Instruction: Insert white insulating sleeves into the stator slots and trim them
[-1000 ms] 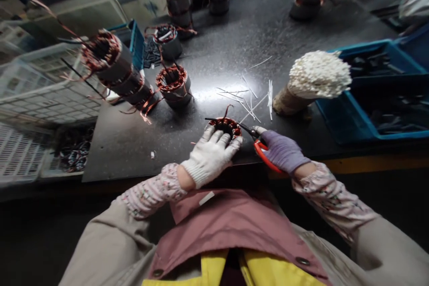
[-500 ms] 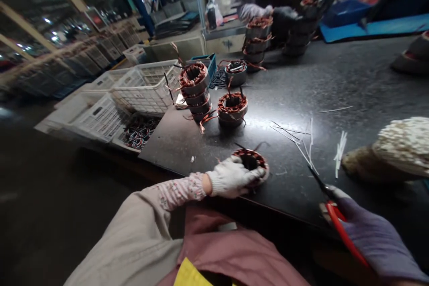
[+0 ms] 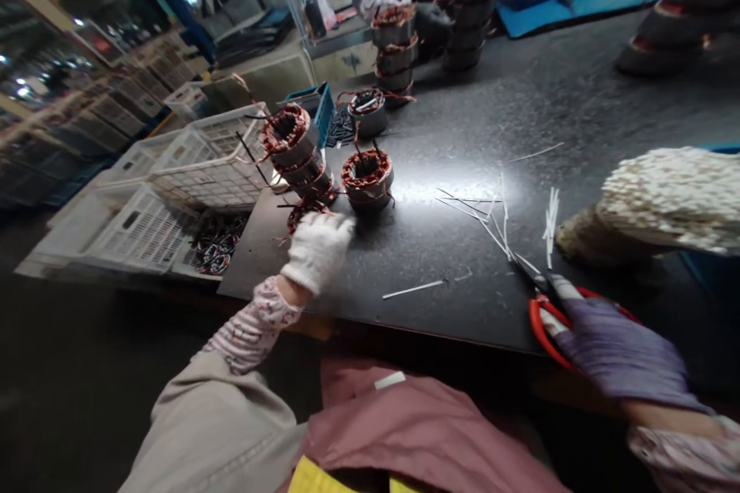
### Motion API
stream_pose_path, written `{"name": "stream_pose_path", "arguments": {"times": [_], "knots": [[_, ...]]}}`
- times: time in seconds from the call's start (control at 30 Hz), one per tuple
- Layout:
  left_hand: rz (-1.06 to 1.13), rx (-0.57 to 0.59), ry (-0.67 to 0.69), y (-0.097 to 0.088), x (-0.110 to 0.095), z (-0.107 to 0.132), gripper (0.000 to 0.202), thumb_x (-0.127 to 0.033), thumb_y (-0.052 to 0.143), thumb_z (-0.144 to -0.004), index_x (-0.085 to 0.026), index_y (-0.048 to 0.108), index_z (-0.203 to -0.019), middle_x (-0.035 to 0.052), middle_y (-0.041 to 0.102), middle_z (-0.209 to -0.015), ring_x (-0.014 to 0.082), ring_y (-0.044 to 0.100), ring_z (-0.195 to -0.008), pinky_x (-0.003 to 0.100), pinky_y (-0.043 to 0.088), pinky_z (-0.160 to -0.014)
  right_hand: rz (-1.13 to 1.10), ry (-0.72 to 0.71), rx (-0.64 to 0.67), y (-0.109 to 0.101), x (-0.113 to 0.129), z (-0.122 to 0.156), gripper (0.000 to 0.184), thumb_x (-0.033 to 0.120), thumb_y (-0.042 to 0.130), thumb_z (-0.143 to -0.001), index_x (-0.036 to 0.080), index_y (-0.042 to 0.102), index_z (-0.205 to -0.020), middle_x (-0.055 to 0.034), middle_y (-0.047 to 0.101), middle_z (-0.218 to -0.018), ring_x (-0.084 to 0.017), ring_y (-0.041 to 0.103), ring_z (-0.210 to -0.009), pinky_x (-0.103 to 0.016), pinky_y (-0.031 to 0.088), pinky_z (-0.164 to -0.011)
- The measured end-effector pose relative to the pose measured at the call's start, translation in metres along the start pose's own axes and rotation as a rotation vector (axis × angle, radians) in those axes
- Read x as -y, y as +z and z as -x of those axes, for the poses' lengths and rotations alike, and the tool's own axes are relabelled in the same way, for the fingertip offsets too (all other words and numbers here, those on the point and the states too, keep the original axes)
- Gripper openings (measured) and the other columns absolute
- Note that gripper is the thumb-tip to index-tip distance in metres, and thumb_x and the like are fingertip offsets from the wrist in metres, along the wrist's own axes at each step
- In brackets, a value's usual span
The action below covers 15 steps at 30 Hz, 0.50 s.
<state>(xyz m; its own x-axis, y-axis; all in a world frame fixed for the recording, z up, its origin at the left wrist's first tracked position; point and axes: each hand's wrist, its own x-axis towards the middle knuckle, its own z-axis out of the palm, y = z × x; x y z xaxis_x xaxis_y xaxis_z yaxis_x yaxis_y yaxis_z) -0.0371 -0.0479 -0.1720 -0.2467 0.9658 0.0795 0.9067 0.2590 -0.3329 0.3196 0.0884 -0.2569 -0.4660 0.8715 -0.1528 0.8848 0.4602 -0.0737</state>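
My left hand [image 3: 317, 247], in a white knit glove, is closed over a copper-wound stator [image 3: 304, 210] at the left of the black table [image 3: 462, 131]. It holds this stator beside a leaning stack of stators [image 3: 292, 146]. Another single stator [image 3: 368, 177] stands just to the right. My right hand [image 3: 618, 354], in a purple glove, grips red-handled scissors [image 3: 543, 308] at the table's near edge, blades pointing towards several thin white strips [image 3: 502, 216]. One strip [image 3: 413, 290] lies alone between my hands.
A thick bundle of white strips [image 3: 664, 196] lies at the right. White plastic crates [image 3: 173, 177] stand left of the table. More stator stacks [image 3: 396, 50] and another person's gloved hand [image 3: 375, 0] are at the far side. A blue bin [image 3: 315, 104] sits behind the leaning stack.
My left hand has carried the stator from the near edge leftwards to the leaning stack. My right hand with the scissors has come down to the table's edge. The view has swung left.
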Motion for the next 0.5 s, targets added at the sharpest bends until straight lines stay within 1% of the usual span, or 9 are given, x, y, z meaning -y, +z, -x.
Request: {"name": "stream_pose_path", "arguments": {"times": [0.03, 0.07, 0.1, 0.13, 0.17, 0.2, 0.3, 0.4, 0.5], "knots": [[0.048, -0.156, 0.064, -0.005, -0.007, -0.01, 0.04, -0.022, 0.045, -0.095, -0.021, 0.054, -0.133, 0.0134, 0.06, -0.133, 0.0265, 0.058, -0.117, 0.047, 0.043, -0.102, 0.036, 0.004, -0.017, -0.002, 0.004, -0.001, 0.047, 0.053, 0.038, -0.091, 0.029, 0.064, -0.123, -0.0166, 0.07, -0.103, -0.033, 0.069, -0.076, -0.044, 0.051, -0.053], [0.082, -0.26, 0.077, -0.008, -0.011, -0.024, 0.043, -0.023, 0.048, -0.094, -0.02, 0.05, -0.136, 0.0126, 0.056, -0.139, 0.026, 0.055, -0.123, 0.046, 0.042, -0.105, 0.075, 0.003, -0.031, -0.005, 0.008, -0.001, 0.045, 0.051, 0.041, -0.091, 0.027, 0.065, -0.121, -0.0171, 0.07, -0.099, -0.033, 0.069, -0.073, -0.042, 0.049, -0.05], [0.095, -0.293, 0.04, -0.008, -0.013, -0.04, 0.048, -0.026, 0.053, -0.091, -0.016, 0.047, -0.138, 0.0141, 0.052, -0.143, 0.0277, 0.05, -0.128, 0.048, 0.039, -0.108, 0.111, -0.004, -0.045, -0.009, 0.012, 0.001, 0.043, 0.048, 0.044, -0.091, 0.025, 0.066, -0.12, -0.0175, 0.07, -0.1, -0.032, 0.068, -0.074, -0.041, 0.048, -0.05], [0.098, -0.227, -0.034, -0.006, -0.013, -0.059, 0.053, -0.029, 0.059, -0.088, -0.011, 0.047, -0.137, 0.0156, 0.051, -0.143, 0.0296, 0.048, -0.129, 0.052, 0.037, -0.111, 0.134, -0.014, -0.057, -0.013, 0.015, 0.003, 0.041, 0.043, 0.046, -0.091, 0.023, 0.066, -0.121, -0.0176, 0.069, -0.103, -0.032, 0.068, -0.077, -0.039, 0.048, -0.052], [0.108, -0.078, -0.044, -0.002, -0.012, -0.077, 0.055, -0.035, 0.065, -0.085, -0.009, 0.051, -0.13, 0.0156, 0.056, -0.137, 0.0296, 0.051, -0.125, 0.051, 0.039, -0.109, 0.137, -0.021, -0.068, -0.016, 0.017, 0.007, 0.04, 0.04, 0.046, -0.092, 0.022, 0.065, -0.122, -0.0175, 0.068, -0.108, -0.031, 0.068, -0.082, -0.037, 0.05, -0.055], [0.136, -0.014, -0.04, 0.004, -0.01, -0.094, 0.053, -0.044, 0.07, -0.079, -0.008, 0.059, -0.116, 0.0148, 0.065, -0.121, 0.0296, 0.058, -0.113, 0.049, 0.047, -0.1, 0.115, -0.019, -0.084, -0.02, 0.017, 0.011, 0.04, 0.037, 0.044, -0.094, 0.021, 0.064, -0.124, -0.0168, 0.067, -0.113, -0.029, 0.068, -0.086, -0.036, 0.051, -0.059], [0.182, 0.005, -0.026, 0.015, -0.004, -0.127, 0.052, -0.057, 0.065, -0.081, -0.009, 0.061, -0.103, 0.0103, 0.07, -0.097, 0.0274, 0.059, -0.1, 0.047, 0.053, -0.087, -0.048, 0.083, -0.252, -0.031, 0.009, 0.025, 0.041, 0.037, 0.035, -0.098, 0.022, 0.063, -0.124, -0.0142, 0.067, -0.116, -0.027, 0.067, -0.096, -0.034, 0.052, -0.074], [0.189, -0.038, -0.051, 0.004, 0.0, -0.124, 0.063, -0.066, 0.067, -0.074, -0.013, 0.061, -0.107, 0.0087, 0.069, -0.1, 0.0261, 0.057, -0.098, 0.044, 0.054, -0.083, -0.185, 0.218, -0.495, -0.043, -0.005, 0.032, 0.044, 0.041, 0.038, -0.098, 0.016, 0.063, -0.123, -0.0171, 0.066, -0.117, -0.029, 0.064, -0.104, -0.038, 0.05, -0.086], [0.135, -0.147, -0.041, -0.023, -0.008, -0.09, 0.061, -0.066, 0.066, -0.074, -0.014, 0.061, -0.106, 0.009, 0.068, -0.1, 0.0273, 0.057, -0.103, 0.043, 0.052, -0.087, -0.231, 0.285, -0.633, -0.055, -0.019, 0.019, 0.049, 0.048, 0.046, -0.094, 0.012, 0.063, -0.123, -0.0202, 0.062, -0.117, -0.03, 0.06, -0.105, -0.041, 0.046, -0.091]]}}
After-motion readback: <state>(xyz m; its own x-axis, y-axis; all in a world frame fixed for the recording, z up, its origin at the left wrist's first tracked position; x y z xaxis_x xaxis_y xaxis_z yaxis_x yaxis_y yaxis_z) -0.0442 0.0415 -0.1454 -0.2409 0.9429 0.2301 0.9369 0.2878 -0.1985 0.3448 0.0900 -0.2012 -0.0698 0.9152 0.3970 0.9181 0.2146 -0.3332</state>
